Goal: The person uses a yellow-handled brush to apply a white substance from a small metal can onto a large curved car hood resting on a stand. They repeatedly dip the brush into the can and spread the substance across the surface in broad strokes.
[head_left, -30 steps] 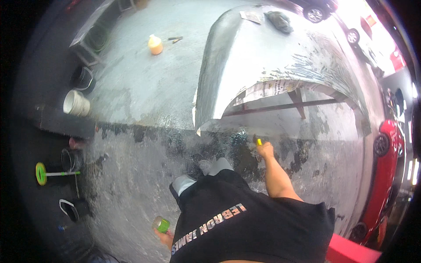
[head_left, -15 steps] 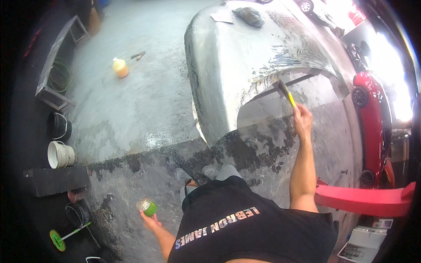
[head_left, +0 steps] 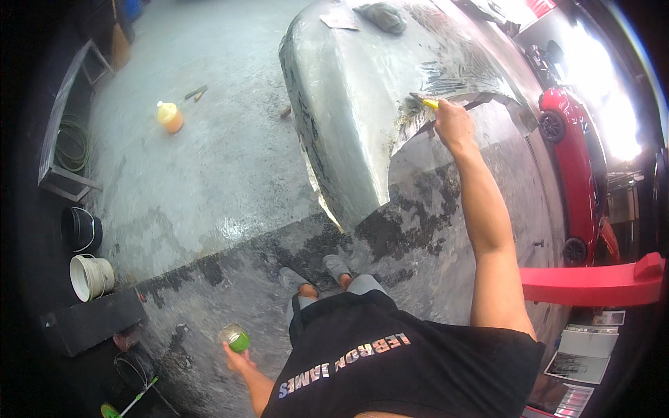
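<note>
My right hand (head_left: 455,127) is closed around the yellow handle of a paintbrush (head_left: 431,104). The brush's dark head is at the arched cut-out edge of a large silvery-grey car body panel (head_left: 338,111). Dark, wet-looking streaks cover the panel's right part. Low at the left, my left hand (head_left: 239,361) grips a small clear jar with a green side (head_left: 238,340), away from the panel; its contents are hard to make out. On the panel's far end lie a grey crumpled bag or cloth (head_left: 382,19) and a pale flat sheet (head_left: 340,21).
A yellow-topped bottle of orange liquid (head_left: 170,118) stands on the floor at the left. Black (head_left: 81,228) and white (head_left: 91,276) buckets line the left side, near a metal frame (head_left: 66,139). At right are a red lift arm (head_left: 592,284) and a red car (head_left: 575,160).
My right arm has reached forward and left, bringing the brush from the arch opening up to the panel's edge. The left hand still holds the jar. The view has shifted slightly.
</note>
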`<act>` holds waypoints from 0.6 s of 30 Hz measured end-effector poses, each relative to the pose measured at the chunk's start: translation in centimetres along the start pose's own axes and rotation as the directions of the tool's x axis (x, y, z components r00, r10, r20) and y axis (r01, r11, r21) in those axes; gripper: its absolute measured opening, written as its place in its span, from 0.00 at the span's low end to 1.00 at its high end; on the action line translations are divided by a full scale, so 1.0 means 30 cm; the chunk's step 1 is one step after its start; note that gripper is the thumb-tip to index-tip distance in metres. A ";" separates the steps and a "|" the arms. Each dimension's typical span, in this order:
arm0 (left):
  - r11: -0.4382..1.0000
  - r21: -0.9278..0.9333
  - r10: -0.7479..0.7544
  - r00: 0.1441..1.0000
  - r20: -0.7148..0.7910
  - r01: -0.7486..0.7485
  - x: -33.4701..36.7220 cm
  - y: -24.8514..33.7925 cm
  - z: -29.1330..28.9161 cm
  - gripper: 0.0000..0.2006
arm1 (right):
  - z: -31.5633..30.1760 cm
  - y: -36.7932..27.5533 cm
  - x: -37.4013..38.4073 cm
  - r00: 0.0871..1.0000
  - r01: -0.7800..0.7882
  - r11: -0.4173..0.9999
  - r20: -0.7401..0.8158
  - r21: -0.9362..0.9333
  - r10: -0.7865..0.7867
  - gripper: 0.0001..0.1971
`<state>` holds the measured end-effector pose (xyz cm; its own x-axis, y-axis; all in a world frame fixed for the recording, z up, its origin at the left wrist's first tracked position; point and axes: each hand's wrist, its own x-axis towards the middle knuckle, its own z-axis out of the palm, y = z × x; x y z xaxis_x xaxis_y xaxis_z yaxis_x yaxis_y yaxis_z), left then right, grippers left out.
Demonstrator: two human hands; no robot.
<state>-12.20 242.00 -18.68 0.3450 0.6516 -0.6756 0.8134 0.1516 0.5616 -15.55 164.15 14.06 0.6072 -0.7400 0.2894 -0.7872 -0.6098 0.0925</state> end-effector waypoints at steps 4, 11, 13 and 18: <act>1.000 -0.009 0.019 0.999 0.034 -0.019 0.009 0.019 0.008 0.39 | -0.121 0.111 0.012 0.998 -0.065 0.942 0.016 0.328 0.063 0.14; 0.994 -0.073 0.079 0.997 0.018 -0.077 -0.075 0.063 0.063 0.38 | -0.276 0.263 0.117 0.870 -0.296 0.749 0.491 0.593 -0.045 0.17; 0.989 -0.105 0.103 0.994 0.024 -0.100 -0.112 0.040 0.070 0.37 | -0.228 0.300 0.171 0.827 -0.311 0.729 0.552 0.609 -0.109 0.16; 0.985 -0.138 0.100 0.993 -0.058 -0.107 -0.280 -0.052 0.078 0.37 | -0.067 0.330 0.308 0.763 -0.302 0.700 0.604 0.647 -0.229 0.14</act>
<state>-15.27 234.56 -14.99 0.3973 0.7052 -0.5872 0.6994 0.1816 0.6913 -17.94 151.85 19.55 0.7093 -0.5963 -0.3758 -0.6644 -0.3874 -0.6391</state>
